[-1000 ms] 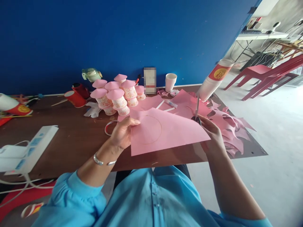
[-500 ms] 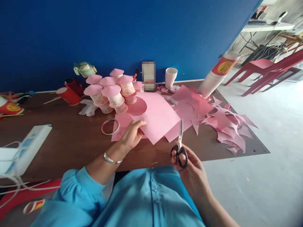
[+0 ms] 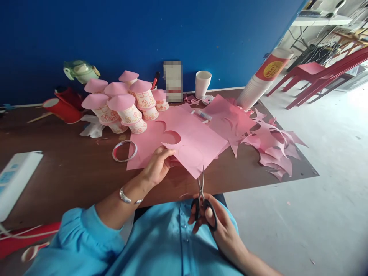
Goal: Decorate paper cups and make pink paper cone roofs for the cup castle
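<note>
My left hand pinches the left edge of a pink paper sheet held just above the brown table. A faint circle is drawn on the sheet. My right hand grips black-handled scissors near my chest. Their blades point up and meet the sheet's near corner. A second pink sheet with round cut-outs lies under the held one.
Paper cups with pink cone lids cluster at the back. A tape ring lies left of my left hand. Pink scraps cover the right end by a leaning cup stack. A white power strip sits far left.
My right hand brought the scissors from the far side of the sheet down toward my chest, then up to its near corner. The left hand turned the sheet.
</note>
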`<state>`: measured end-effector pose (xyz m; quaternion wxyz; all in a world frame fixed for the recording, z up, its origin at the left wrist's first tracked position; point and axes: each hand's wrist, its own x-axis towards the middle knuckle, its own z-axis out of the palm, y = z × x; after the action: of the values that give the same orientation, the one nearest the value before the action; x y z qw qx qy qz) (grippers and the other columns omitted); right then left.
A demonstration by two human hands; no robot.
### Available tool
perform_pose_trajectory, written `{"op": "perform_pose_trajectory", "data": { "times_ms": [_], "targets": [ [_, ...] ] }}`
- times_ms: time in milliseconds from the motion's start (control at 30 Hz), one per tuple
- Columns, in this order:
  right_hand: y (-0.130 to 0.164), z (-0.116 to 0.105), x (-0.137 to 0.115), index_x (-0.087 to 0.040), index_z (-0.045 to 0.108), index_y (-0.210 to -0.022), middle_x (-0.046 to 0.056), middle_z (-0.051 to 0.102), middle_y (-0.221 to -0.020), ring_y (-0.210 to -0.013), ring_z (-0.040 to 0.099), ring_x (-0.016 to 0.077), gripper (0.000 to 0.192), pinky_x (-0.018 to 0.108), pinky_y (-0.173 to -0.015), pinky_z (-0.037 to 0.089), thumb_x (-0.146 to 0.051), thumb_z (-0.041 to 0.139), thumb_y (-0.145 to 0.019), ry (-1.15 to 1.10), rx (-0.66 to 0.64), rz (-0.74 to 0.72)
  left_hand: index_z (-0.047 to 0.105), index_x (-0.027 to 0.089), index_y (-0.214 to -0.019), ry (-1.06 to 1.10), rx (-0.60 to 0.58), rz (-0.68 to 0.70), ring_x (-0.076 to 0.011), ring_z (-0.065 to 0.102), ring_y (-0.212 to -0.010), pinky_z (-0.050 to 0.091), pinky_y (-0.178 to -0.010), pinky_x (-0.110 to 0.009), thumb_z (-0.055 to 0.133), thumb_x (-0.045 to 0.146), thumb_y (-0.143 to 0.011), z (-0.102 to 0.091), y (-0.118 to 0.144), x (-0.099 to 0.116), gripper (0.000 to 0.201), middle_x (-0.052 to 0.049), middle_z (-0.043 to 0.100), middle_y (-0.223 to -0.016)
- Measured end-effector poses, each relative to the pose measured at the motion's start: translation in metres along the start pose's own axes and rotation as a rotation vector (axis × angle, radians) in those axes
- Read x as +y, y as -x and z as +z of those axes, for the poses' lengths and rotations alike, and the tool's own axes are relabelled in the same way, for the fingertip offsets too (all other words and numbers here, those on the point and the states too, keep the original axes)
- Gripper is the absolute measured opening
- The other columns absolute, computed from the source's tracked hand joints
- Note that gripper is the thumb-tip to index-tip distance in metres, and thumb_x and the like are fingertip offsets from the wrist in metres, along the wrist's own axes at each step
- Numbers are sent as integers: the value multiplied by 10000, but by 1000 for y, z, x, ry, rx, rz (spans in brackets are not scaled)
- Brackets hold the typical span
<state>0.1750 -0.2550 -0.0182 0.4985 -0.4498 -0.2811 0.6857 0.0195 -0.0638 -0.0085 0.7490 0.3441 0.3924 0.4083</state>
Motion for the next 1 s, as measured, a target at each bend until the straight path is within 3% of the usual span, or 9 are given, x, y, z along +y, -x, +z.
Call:
{"op": "perform_pose_trajectory", "data": {
  "times_ms": [133,267,567,700,833,1000],
  "targets": [
    [-4,3,-1,-274,692,-1126,71,698,-1028,-786,678,215,536,339,-618,604,-757,673,-893,25,39,-10,697,161,-950,-51,-57,-86,-177,717,-688,650,-596,-290,857,308,-709,4,3,0,324,-24,754,-817],
    [-2,1,1,-275,706,-1106,64,694,-1016,-781,679,207,519,328,-625,607,-748,682,-893,45,33,-12,683,153,-911,-126,-75,-146,-178,707,-674,645,-569,-293,886,300,-688,6,5,-2,336,-32,736,-801],
    [2,-12,13,-285,709,-1216,49,688,-972,-825,711,226,479,329,-664,627,-675,669,-942,-40,130,-81,754,129,-886,-243,-300,-197,-181,690,-764,642,-630,-269,872,284,-682,3,8,4,282,-74,721,-816],
    [3,-11,11,-258,696,-1213,53,681,-951,-811,711,221,518,326,-650,628,-689,683,-927,-16,130,-64,720,136,-998,-239,-301,-225,-196,703,-785,649,-640,-298,897,401,-721,3,9,4,422,-77,725,-855],
    [1,-9,10,-234,671,-1208,54,677,-949,-789,708,204,564,318,-654,625,-711,698,-909,-1,101,-42,644,130,-902,-333,-292,-273,-187,708,-739,595,-570,-252,874,565,-771,9,11,4,509,-83,718,-799],
    [-1,-5,7,-238,659,-1224,46,676,-941,-726,668,167,594,316,-665,629,-729,706,-894,30,56,-20,655,126,-854,-356,-239,-264,-121,623,-577,519,-471,-213,928,495,-689,19,8,-3,488,-33,689,-728]
  ]
}}
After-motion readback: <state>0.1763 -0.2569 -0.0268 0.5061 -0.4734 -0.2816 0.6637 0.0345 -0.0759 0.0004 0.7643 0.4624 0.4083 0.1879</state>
